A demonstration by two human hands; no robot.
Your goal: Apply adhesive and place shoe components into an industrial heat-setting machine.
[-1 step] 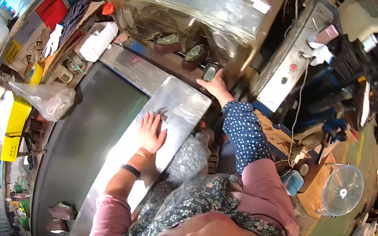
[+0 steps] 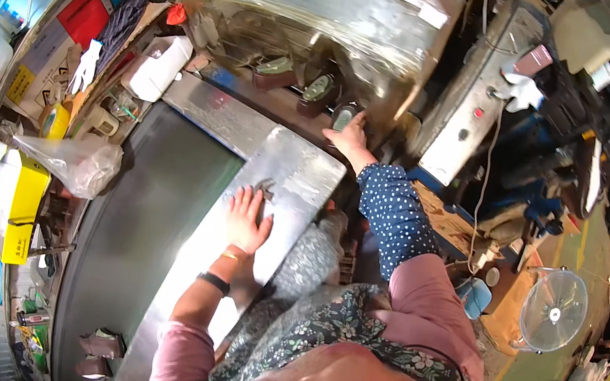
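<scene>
My left hand (image 2: 248,221) lies flat, fingers spread, on a shiny metal ledge (image 2: 305,161) beside a dark belt. A small dark scrap (image 2: 265,187) is just beyond its fingertips. At the far side, my right hand (image 2: 351,142) reaches to the mouth of a machine, thumb and fingers on either side of a dark shoe (image 2: 343,117) with a pale green top face. The far end of that shoe is in shadow. To its left, two similar reddish-brown shoes, a middle one (image 2: 318,93) and a far-left one (image 2: 274,70), stand in a row under clear plastic film.
The dark belt (image 2: 152,207) runs along my left, with a pair of brown shoes (image 2: 102,344) at its near end. A cluttered shelf holds a white jug (image 2: 158,67) and a plastic bag (image 2: 84,164). Right are a control box (image 2: 469,108) and a fan (image 2: 553,310).
The whole view has shifted very slightly. Both hands stay at the same places, the left on the metal ledge and the right at the shoe.
</scene>
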